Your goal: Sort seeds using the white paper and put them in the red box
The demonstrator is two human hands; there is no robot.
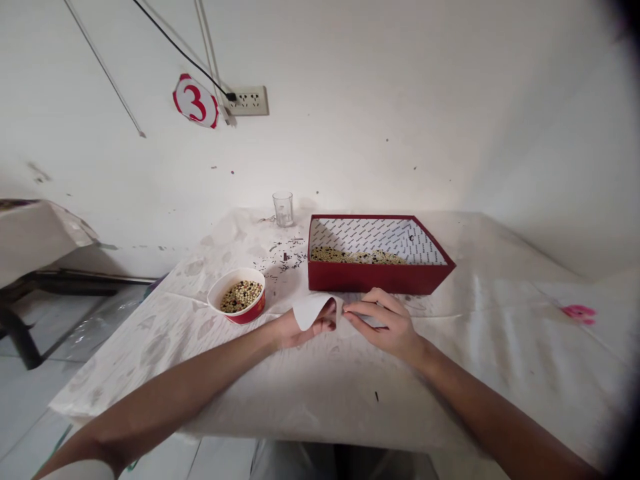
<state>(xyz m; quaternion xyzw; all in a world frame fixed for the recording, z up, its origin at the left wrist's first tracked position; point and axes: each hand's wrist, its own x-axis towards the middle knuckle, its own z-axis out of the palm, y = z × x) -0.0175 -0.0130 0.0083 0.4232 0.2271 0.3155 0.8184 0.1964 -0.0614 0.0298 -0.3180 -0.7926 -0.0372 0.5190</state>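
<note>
A curled piece of white paper lies over my left hand, whose fingers are bent round its underside. My right hand is at the paper's right edge, thumb and fingertips pinched together there. Just behind both hands stands a dark red box with a pointed right end and a patterned white lining; mixed pale and black grains lie in it. To the left of my hands, a red and white paper bowl holds similar grains.
A clear glass stands at the table's back edge. Small dark bits are scattered between bowl and box. The table has a pale patterned cover. Behind it, the wall carries a socket strip with a plugged black cable.
</note>
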